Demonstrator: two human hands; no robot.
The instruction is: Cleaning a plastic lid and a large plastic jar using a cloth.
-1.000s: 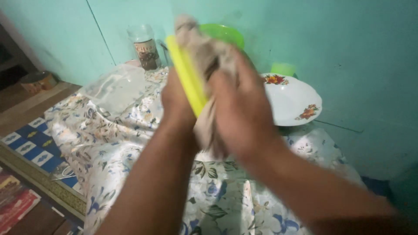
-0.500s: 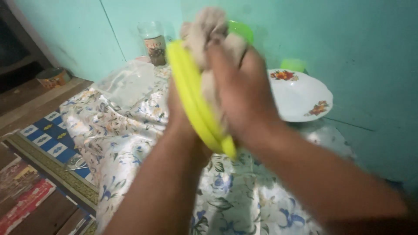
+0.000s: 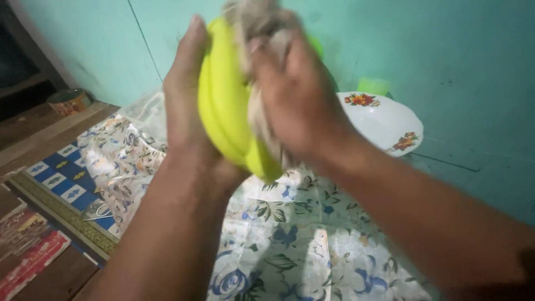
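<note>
Turquoise walls back a table draped in glossy floral cloth. Left hand grips a smooth yellow plastic plate from behind, held on edge, long axis near vertical. Right hand presses a crumpled beige rag against its front face.

- My right hand and the rag blur; the rag's top is cut off at twelve o'clock.
- My hands hide part of the white plate at three o'clock.
</note>
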